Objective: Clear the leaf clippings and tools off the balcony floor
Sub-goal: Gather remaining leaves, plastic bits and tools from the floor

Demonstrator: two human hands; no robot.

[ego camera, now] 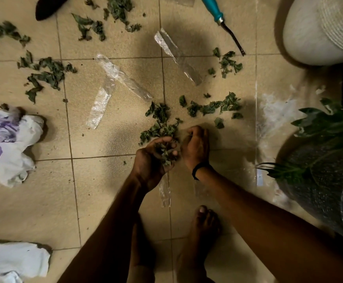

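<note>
Green leaf clippings lie scattered over the beige tiled floor: a pile (160,119) just beyond my hands, a row (213,107) to its right, and more patches at the left (43,74) and top (115,9). My left hand (152,158) is cupped palm-up around a clump of clippings. Beside it, my right hand (197,146) is curled with its fingertips on the floor at the pile's edge. What it grips is hidden. A tool with a teal handle (217,13) and a dark metal shaft lies at the top right.
Clear plastic strips (123,78) (176,56) lie on the tiles. A white bag with purple print (5,144) sits at the left, another white bag (13,260) at the bottom left. A white pot (319,31) and a dark potted plant (321,160) stand at the right. My bare foot (203,225) is below.
</note>
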